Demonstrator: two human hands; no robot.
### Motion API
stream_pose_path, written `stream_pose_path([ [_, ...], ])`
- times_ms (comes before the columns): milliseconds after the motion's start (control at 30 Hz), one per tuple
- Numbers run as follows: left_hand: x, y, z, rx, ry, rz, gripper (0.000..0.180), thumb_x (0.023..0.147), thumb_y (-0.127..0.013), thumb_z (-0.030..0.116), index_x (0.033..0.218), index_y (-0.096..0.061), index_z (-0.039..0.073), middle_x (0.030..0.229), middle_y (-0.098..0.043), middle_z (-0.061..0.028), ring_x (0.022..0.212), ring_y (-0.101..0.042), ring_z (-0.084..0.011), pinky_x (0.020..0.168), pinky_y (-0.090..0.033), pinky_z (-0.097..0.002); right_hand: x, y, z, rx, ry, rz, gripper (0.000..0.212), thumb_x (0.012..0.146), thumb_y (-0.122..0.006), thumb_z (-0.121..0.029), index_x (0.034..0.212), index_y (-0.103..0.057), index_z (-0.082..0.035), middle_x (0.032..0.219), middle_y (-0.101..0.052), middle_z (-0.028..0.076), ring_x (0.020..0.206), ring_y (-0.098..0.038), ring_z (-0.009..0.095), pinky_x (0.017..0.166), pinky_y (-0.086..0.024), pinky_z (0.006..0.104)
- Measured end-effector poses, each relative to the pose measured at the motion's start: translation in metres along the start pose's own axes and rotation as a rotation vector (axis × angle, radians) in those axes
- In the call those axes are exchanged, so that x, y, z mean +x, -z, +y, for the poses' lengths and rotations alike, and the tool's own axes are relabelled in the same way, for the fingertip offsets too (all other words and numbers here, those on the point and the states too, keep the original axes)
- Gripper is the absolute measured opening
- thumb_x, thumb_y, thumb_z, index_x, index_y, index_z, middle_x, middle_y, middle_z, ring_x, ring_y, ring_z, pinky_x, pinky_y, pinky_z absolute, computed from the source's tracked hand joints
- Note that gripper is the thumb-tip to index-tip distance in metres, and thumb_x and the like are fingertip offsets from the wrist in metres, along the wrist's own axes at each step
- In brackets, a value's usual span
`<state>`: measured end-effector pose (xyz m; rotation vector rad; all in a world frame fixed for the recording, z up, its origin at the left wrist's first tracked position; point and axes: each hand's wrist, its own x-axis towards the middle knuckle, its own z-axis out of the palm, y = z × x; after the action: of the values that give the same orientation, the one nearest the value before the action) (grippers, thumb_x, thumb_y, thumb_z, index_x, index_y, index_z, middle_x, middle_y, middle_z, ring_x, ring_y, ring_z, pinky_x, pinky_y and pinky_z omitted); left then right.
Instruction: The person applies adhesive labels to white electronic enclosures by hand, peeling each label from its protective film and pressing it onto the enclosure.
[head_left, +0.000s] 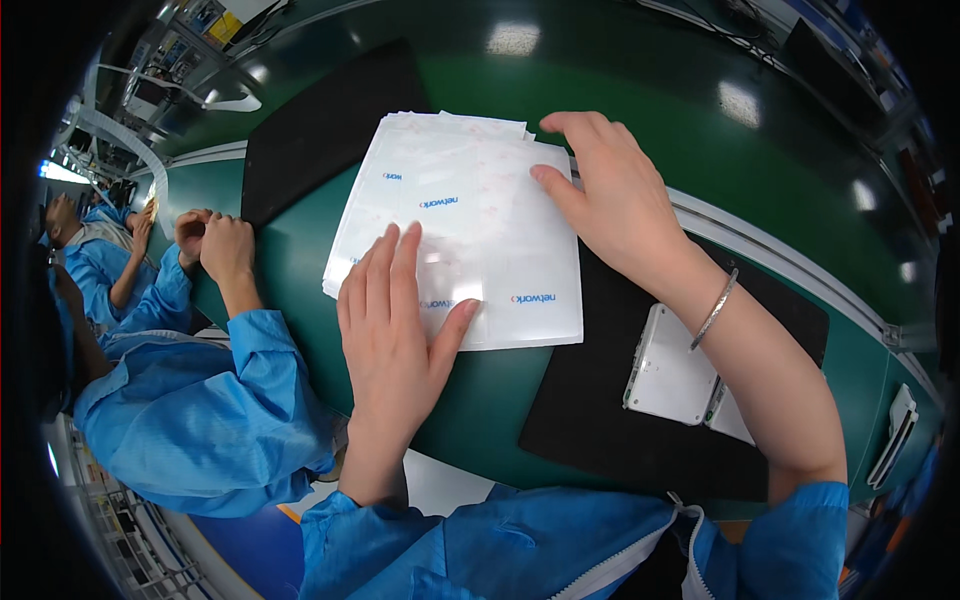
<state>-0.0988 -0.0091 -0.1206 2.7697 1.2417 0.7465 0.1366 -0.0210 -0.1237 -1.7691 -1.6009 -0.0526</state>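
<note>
A stack of white, glossy printed film sheets [470,230] lies on the green table, its edges a little uneven at the top. My left hand [385,325] rests on the lower left part of the stack, fingers stretched out and the thumb apart. Over the upper right corner of the stack is my right hand [615,190], with its thumb and fingers spread and nothing visible between them; whether its thumb touches the sheet I cannot tell. A metal bangle [714,310] circles my right wrist.
Flat white devices [672,365] lie on a black mat [580,410], partly under my right forearm. Another black mat [335,125] is at the far left. Co-workers in blue sit to the left, one person's hands [222,243] close to the stack. White flat items [893,435] stand at the far right.
</note>
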Motion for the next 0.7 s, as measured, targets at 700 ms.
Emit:
stream_pose_path([
  [700,0.045,0.008,-0.004,-1.467,0.519,-0.052,0.055,0.084,-0.076,0.010,0.129,-0.047,-0.002,0.119,-0.064,-0.0179,0.108,-0.065,-0.0231,0.093,-0.054,-0.0365,-0.020,0.054,-0.036,0.829,-0.207,-0.166,0.047,0.084,-0.073,-0.002,0.123,-0.047,-0.004,0.098,-0.064,0.012,0.085,-0.067,0.015,0.073,-0.056,0.0278],
])
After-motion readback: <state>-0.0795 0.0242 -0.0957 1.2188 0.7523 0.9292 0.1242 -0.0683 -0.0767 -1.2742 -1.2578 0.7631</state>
